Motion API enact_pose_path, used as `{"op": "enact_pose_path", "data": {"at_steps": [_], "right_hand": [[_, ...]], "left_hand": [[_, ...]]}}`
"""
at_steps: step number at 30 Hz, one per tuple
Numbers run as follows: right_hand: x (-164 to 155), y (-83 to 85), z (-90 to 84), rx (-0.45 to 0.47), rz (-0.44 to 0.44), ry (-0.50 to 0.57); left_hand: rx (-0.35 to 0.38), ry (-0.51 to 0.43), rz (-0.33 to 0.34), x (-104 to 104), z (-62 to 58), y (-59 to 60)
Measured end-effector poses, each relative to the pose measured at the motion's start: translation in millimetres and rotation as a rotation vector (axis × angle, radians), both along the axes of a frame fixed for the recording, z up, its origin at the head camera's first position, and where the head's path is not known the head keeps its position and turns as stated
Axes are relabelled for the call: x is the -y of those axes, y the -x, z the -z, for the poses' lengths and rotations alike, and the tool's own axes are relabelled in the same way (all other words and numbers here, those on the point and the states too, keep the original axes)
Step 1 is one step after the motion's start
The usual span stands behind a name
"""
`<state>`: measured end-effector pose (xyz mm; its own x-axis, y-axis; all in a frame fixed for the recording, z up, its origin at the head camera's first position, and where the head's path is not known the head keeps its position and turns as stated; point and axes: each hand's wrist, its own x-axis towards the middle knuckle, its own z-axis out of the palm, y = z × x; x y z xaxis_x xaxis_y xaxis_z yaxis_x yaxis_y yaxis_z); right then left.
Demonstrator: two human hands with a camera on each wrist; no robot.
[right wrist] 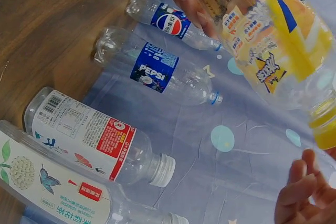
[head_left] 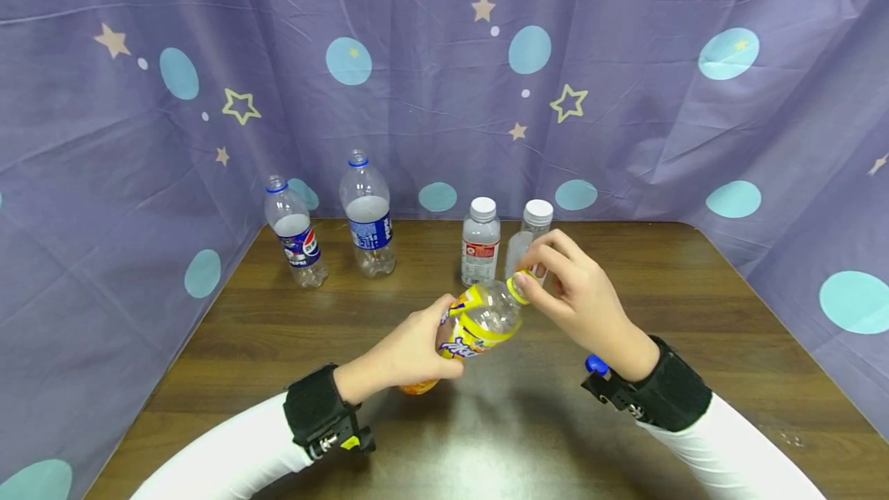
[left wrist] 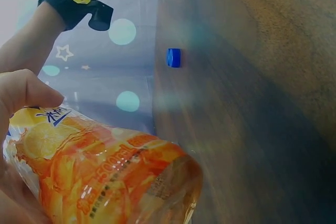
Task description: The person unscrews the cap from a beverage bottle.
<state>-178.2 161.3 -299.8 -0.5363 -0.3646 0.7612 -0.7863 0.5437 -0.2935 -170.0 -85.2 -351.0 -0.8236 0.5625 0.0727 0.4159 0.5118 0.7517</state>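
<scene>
An empty clear bottle with a yellow and orange label (head_left: pixel 479 324) is held tilted above the table, neck pointing away and right. My left hand (head_left: pixel 415 349) grips its lower body; the label (left wrist: pixel 100 177) fills the left wrist view. My right hand (head_left: pixel 572 288) pinches the yellow cap (head_left: pixel 519 286) at the neck with fingertips (right wrist: pixel 302 192). The bottle's upper part (right wrist: pixel 273 40) crosses the right wrist view.
Two Pepsi bottles (head_left: pixel 295 232) (head_left: pixel 367 216) without caps stand at the back left. Two white-capped bottles (head_left: pixel 480 241) (head_left: pixel 533 231) stand just beyond the hands. A blue cap (left wrist: pixel 174 57) lies on the wooden table (head_left: pixel 694 307). Purple cloth (head_left: pixel 625 99) walls the table on three sides.
</scene>
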Motion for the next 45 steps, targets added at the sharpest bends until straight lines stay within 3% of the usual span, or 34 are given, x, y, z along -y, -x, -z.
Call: {"op": "enact_pose_path", "data": {"at_steps": [5,10,17,24,29,35,39,45], "right_hand": [[-0.8,-0.9,-1.5,0.073,0.045,-0.041],[-2.2,-1.0,0.4,0.115,0.014,-0.073],[-5.8,0.5,1.2,0.051,-0.099,-0.101],[-3.4,0.5,1.5,-0.02,-0.115,-0.027],[-1.6,0.0,0.9,-0.015,-0.033,0.008],[-2.7,-2.9,0.0,0.076,0.078,-0.033],[-4.5,-3.3,0.9,0.104,0.046,-0.046],[-6.7,-3.2,1.0,0.057,-0.031,-0.055]], "left_hand": [[0.008,-0.003,0.005,0.3,-1.0,-0.4],[0.013,-0.005,0.005,0.5,0.3,0.7],[-0.025,-0.004,-0.003,0.7,0.9,0.9],[-0.026,0.008,-0.004,-0.4,0.0,1.1],[-0.001,-0.007,-0.001,-1.4,-1.0,0.0],[-0.004,-0.007,0.005,-1.7,0.0,-0.9],[-0.013,0.003,0.003,-1.9,0.9,-1.6],[-0.024,0.013,0.001,-1.3,1.0,-2.3]]}}
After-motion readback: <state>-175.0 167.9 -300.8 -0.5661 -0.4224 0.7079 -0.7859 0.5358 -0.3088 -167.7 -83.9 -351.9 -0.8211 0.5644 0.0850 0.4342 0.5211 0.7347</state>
